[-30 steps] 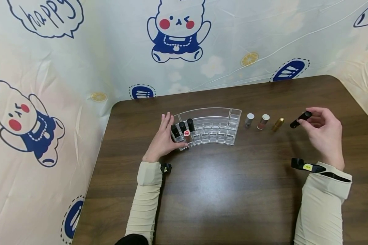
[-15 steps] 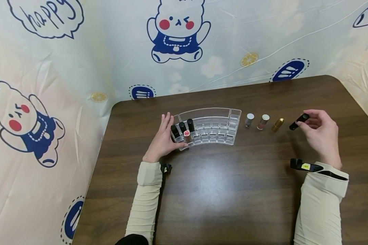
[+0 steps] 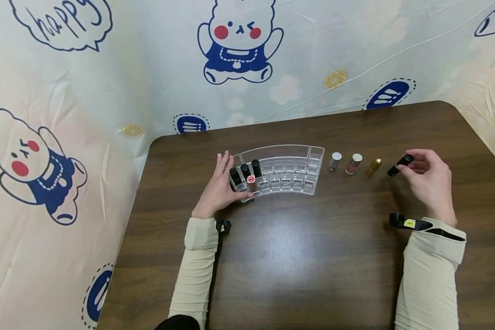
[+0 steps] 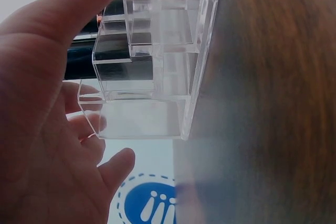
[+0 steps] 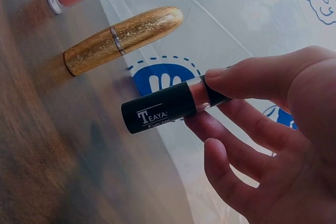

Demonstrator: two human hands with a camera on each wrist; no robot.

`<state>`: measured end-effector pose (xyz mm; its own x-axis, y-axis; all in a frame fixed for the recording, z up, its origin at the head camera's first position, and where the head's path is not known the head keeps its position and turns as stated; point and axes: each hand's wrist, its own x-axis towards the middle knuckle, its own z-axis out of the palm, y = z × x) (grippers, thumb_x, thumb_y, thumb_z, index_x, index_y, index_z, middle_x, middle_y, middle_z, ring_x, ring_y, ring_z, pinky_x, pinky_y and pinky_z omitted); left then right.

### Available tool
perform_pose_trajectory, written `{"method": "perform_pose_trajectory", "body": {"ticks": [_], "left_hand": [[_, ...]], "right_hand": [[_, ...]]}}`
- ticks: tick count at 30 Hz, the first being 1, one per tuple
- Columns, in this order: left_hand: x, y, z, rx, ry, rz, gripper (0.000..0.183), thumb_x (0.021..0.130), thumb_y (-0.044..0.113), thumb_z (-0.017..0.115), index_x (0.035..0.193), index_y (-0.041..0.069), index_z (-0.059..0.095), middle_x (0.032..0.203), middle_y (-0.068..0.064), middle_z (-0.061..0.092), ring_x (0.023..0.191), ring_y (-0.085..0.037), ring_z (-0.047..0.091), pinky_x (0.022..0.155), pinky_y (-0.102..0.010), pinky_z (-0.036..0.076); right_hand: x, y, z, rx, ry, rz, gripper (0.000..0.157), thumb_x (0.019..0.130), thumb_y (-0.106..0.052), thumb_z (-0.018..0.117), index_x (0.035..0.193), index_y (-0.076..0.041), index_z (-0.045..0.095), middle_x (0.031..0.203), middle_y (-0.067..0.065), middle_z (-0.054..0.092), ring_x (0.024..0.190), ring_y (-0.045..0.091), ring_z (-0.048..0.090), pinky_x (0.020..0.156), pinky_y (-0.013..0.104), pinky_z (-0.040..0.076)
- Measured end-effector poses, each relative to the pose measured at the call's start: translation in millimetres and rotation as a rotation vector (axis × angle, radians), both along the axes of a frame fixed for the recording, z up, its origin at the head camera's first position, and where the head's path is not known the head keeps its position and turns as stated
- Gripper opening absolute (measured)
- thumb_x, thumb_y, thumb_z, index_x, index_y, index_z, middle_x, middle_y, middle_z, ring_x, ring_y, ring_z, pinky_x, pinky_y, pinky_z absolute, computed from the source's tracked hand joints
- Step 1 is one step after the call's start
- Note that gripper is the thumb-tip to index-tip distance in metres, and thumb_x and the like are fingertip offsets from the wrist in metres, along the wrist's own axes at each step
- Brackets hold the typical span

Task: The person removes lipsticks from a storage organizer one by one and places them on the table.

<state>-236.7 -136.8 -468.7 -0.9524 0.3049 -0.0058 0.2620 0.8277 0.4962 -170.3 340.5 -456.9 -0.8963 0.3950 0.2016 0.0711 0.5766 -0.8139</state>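
Note:
My right hand pinches a black lipstick tube between thumb and fingers, tilted just over the table. In the right wrist view this lipstick shows a clear band and white lettering reading TEAYA. My left hand holds the left end of a clear, curved lipstick organizer, thumb at its front edge and fingers along its side. Several black-capped lipsticks and one with a pink-red top stand in its left slots. The left wrist view shows the organizer's clear stepped side beside the thumb.
Right of the organizer stand a grey-capped tube, a white-capped pinkish tube and a gold bullet-shaped lipstick, in a row. The brown wooden table meets a printed cloth backdrop behind and at the left.
My right hand has drifted a little left and toward the front with the black lipstick, closer to the gold one. The left hand and organizer have stayed in place.

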Motion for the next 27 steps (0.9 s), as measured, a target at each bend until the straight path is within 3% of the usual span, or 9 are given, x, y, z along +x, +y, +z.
{"method": "perform_pose_trajectory", "body": {"ticks": [18, 27], "left_hand": [[-1.2, -0.2, -1.2, -0.003, 0.020, -0.003, 0.123, 0.067, 0.056, 0.083, 0.156, 0.011, 0.011, 0.165, -0.003, -0.004, 0.150, -0.015, -0.015, 0.115, -0.046, 0.031], [-0.2, -0.5, 0.8, -0.003, 0.013, -0.016, 0.124, 0.067, 0.056, 0.082, 0.156, 0.010, 0.010, 0.164, 0.004, -0.010, 0.150, -0.015, -0.016, 0.115, -0.047, 0.030]], "right_hand": [[-1.0, 3.2, -6.5, 0.013, -0.028, 0.016, 0.039, 0.088, -0.011, 0.069, 0.123, 0.000, 0.057, 0.087, -0.031, 0.048, 0.080, -0.015, 0.048, 0.072, -0.002, 0.038], [-1.6, 3.5, -8.6, 0.017, -0.027, 0.018, 0.038, 0.087, -0.010, 0.069, 0.122, 0.000, 0.058, 0.086, -0.032, 0.048, 0.080, -0.015, 0.048, 0.071, -0.002, 0.038]]}}
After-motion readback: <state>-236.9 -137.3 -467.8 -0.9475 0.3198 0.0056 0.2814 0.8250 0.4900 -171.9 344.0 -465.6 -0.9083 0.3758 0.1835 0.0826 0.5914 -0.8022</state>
